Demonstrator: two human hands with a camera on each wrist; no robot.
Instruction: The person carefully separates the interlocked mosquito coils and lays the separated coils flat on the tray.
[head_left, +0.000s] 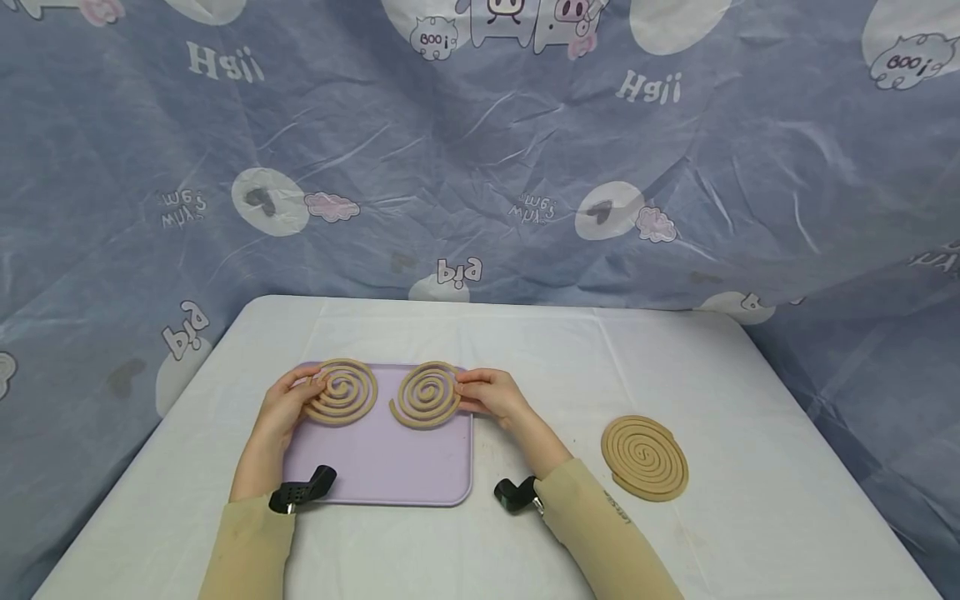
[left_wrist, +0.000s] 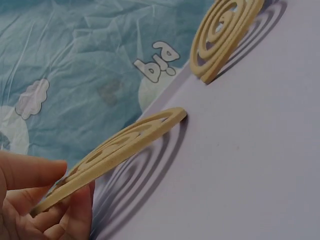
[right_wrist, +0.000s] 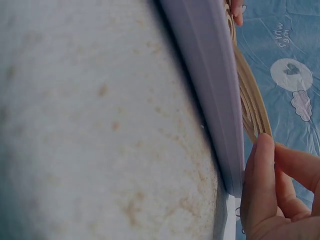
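Over the lilac tray [head_left: 390, 467], the likeliest mishap is a snapped spiral: both coils look thin and brittle, each is lifted by one edge only, and a harder squeeze or a twist could crack a ring or let it drop. At the tray's far left corner the left hand [head_left: 288, 408] has a closed grip, thumb above and fingers [left_wrist: 75, 210] below, pinching the outer edge of the left coil [head_left: 342, 392], whose far rim rests on the tray. At the far right corner the right hand [head_left: 491, 396] pinches the rim of the right coil [head_left: 427, 394] likewise, while a third, uncut-looking coil disc [head_left: 645, 458] lies on the desk [head_left: 787, 467] well right of the tray.
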